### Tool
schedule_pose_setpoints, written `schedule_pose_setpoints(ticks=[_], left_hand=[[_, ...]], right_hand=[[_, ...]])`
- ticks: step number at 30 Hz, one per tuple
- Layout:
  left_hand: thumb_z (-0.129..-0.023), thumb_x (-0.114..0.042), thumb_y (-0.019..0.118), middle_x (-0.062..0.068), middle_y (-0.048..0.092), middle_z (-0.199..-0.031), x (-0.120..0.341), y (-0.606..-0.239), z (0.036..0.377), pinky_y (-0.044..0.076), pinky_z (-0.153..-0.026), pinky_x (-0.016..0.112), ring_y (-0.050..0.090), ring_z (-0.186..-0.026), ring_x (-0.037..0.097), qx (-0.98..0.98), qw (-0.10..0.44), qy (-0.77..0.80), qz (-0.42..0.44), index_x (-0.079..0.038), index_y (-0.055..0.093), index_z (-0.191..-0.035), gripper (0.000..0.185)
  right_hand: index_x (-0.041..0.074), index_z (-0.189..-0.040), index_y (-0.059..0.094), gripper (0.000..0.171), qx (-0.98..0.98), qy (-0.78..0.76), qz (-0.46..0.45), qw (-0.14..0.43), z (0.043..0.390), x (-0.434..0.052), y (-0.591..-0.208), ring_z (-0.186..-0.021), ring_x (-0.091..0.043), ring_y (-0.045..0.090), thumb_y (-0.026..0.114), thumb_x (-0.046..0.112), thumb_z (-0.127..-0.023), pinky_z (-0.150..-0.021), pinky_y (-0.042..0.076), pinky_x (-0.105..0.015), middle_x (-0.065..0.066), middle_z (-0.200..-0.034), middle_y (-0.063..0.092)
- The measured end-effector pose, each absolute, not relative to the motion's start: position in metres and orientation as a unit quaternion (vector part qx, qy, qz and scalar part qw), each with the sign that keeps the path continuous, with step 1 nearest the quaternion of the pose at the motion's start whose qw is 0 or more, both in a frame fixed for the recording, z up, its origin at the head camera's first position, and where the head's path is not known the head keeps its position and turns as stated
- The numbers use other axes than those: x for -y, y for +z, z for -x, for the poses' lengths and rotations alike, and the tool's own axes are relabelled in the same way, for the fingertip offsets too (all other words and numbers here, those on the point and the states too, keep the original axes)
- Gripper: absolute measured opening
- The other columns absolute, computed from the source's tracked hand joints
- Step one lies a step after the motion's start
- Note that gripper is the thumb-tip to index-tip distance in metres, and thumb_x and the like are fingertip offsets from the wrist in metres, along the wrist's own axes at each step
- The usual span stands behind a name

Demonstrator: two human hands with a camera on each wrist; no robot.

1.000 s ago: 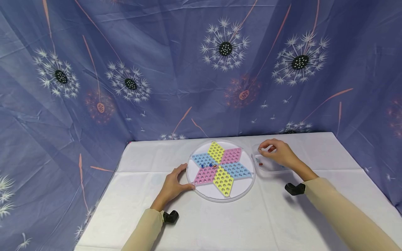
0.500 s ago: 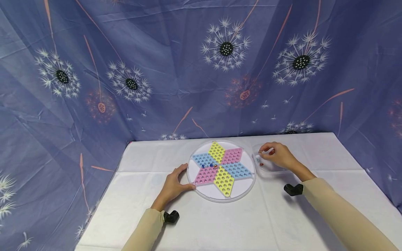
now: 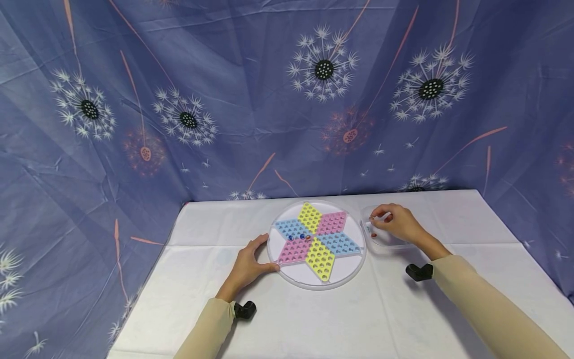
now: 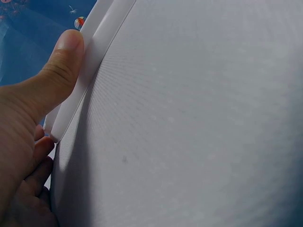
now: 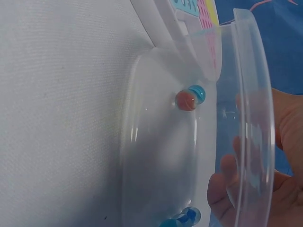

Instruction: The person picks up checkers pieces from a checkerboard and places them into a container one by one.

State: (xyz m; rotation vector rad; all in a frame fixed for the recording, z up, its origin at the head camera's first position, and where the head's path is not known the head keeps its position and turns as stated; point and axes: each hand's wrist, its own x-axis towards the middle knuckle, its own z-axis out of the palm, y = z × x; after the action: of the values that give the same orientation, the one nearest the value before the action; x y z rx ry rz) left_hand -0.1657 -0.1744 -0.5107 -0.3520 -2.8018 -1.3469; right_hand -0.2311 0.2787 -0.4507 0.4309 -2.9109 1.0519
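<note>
A round white Chinese checkers board (image 3: 345, 268) with a yellow, pink and blue star lies on the table. My left hand (image 3: 245, 266) grips its left rim, the thumb (image 4: 68, 52) pressed to the edge in the left wrist view. Blue marbles (image 3: 291, 238) and a reddish marble (image 3: 308, 238) sit in holes left of the star's centre. Over a clear plastic box (image 3: 392, 247) at the board's right, my right hand (image 3: 400, 224) pinches a small brownish marble (image 3: 371, 218). Inside the box lie an orange marble (image 5: 186, 100), a teal marble (image 5: 200, 93) and blue marbles (image 5: 190, 216).
A white cloth (image 3: 211, 219) covers the table. Behind it hangs a blue curtain (image 3: 251, 99) with dandelion prints, close to the table's back edge. The box stands right against the board's right side.
My right hand has lowered slightly at the box with the marble between its fingertips. The left hand and the board hold still.
</note>
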Motion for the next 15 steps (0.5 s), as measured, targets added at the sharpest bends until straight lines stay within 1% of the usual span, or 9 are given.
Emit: schedule_pose_setpoints(ticks=[7, 15], left_hand=[[-0.067, -0.037, 0.097, 0.011, 0.046, -0.158, 0.1747, -0.512, 0.166, 0.026, -0.124, 0.051, 0.034, -0.15, 0.035, 0.898, 0.008, -0.426, 0.111, -0.01, 0.048, -0.154, 0.103], [-0.067, -0.037, 0.097, 0.01, 0.046, -0.158, 0.1748, -0.5114, 0.1668, 0.026, -0.124, 0.052, 0.033, -0.15, 0.035, 0.895, 0.007, -0.431, 0.114, -0.01, 0.048, -0.154, 0.103]], right_hand=[[0.008, -0.116, 0.072, 0.026, 0.93, 0.338, -0.142, 0.016, 0.2321, -0.2798, -0.4536, -0.087, -0.027, 0.063, 0.077, 0.018, -0.093, -0.073, 0.053, -0.04, -0.017, -0.108, 0.068], [0.008, -0.117, 0.072, 0.028, 0.929, 0.341, -0.144, 0.025, 0.2322, -0.2804, -0.4542, -0.087, -0.028, 0.064, 0.078, 0.019, -0.093, -0.075, 0.053, -0.041, -0.017, -0.108, 0.069]])
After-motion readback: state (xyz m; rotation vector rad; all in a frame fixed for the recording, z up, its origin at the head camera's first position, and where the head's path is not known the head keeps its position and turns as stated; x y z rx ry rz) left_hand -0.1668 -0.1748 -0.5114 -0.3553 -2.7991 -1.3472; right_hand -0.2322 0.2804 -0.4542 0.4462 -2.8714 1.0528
